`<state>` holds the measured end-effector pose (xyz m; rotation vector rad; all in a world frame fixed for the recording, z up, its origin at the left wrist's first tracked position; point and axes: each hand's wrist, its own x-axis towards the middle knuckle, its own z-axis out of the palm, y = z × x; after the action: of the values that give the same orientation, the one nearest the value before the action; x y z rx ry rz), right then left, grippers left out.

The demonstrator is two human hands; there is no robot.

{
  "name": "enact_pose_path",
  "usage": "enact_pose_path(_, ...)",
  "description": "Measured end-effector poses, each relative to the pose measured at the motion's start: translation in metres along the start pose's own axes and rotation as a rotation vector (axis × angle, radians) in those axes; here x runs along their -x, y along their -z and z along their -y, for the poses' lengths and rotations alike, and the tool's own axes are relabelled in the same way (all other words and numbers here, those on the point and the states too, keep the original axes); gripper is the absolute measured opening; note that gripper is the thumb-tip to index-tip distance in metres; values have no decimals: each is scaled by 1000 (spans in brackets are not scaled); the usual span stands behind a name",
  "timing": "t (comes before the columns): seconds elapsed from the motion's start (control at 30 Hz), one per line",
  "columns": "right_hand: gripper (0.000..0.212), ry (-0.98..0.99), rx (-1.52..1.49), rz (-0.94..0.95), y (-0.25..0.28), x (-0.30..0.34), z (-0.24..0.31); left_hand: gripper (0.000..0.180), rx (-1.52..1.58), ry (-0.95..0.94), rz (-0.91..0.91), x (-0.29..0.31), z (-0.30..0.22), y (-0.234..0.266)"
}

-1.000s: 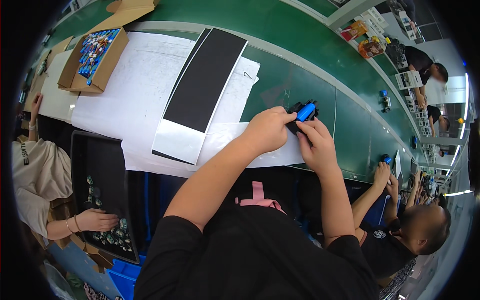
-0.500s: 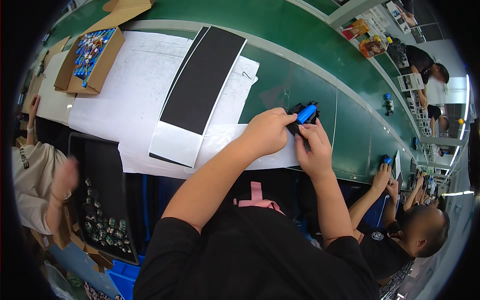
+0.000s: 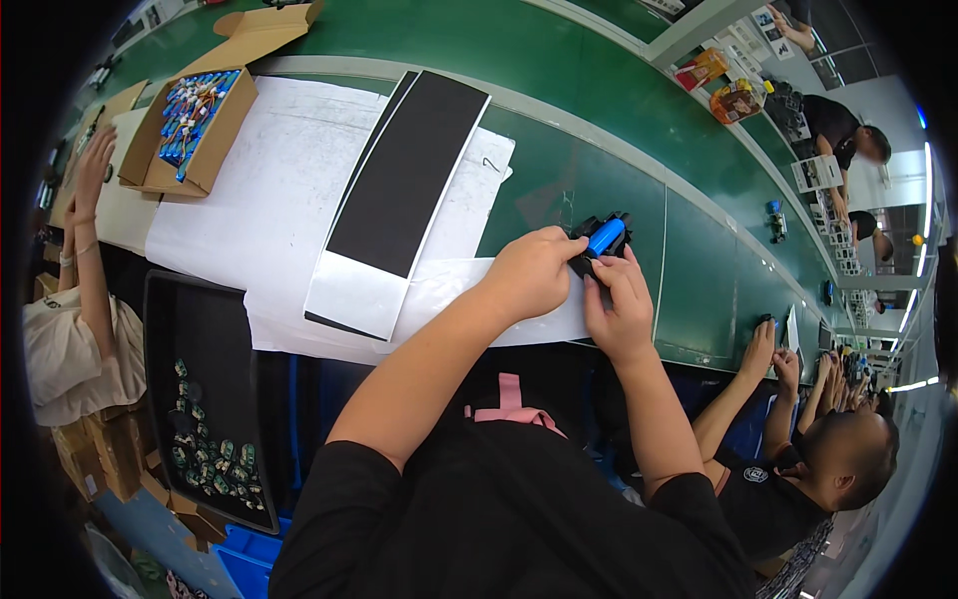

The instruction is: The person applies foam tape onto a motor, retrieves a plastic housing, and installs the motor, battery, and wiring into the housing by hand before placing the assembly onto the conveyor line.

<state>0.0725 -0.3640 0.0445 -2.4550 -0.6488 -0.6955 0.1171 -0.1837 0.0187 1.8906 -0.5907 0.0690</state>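
Note:
Over the near edge of the green bench, both my hands hold a small black plastic housing (image 3: 620, 220) with a blue cylindrical battery (image 3: 606, 238) lying in it at a slant. My left hand (image 3: 532, 275) pinches the housing's left side, its thumb beside the battery's lower end. Close to the near right side, my right hand (image 3: 621, 307) has its fingers bent against the housing. The fingers hide much of the underside, and any thin wire there is too small to make out.
Left of my hands, black sheets (image 3: 409, 170) with white backing lie on white paper (image 3: 230, 220). A cardboard box (image 3: 225, 150) of blue battery packs stands farther left. Below it, a black tray (image 3: 270, 439) holds small green parts. Co-workers sit on both sides.
My hands keep their hold on the housing with barely any shift. At the left, a co-worker's arm has risen from beside the tray toward the bench.

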Motion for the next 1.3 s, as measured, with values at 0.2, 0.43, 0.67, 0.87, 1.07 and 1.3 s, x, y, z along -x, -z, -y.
enact_pose_path(0.2,25,-17,-35,-22,0,-7,3,38,-6,-7,-24,1,1,1)
enact_pose_path(0.43,24,-39,-60,-8,6,-9,1,37,-9,2,-23,2,-1,1)
enact_pose_path(0.67,24,-30,-27,33,3,-10,1,37,15,3,-28,1,0,2)
enact_pose_path(0.87,25,8,30,21,0,-6,2,36,20,-22,-37,1,-2,1)
enact_pose_path(1.07,26,2,-25,-11,2,-10,3,33,11,-45,-60,2,-2,3)
enact_pose_path(1.3,24,-26,-28,32,6,-9,2,35,25,-27,-18,-3,-11,10)
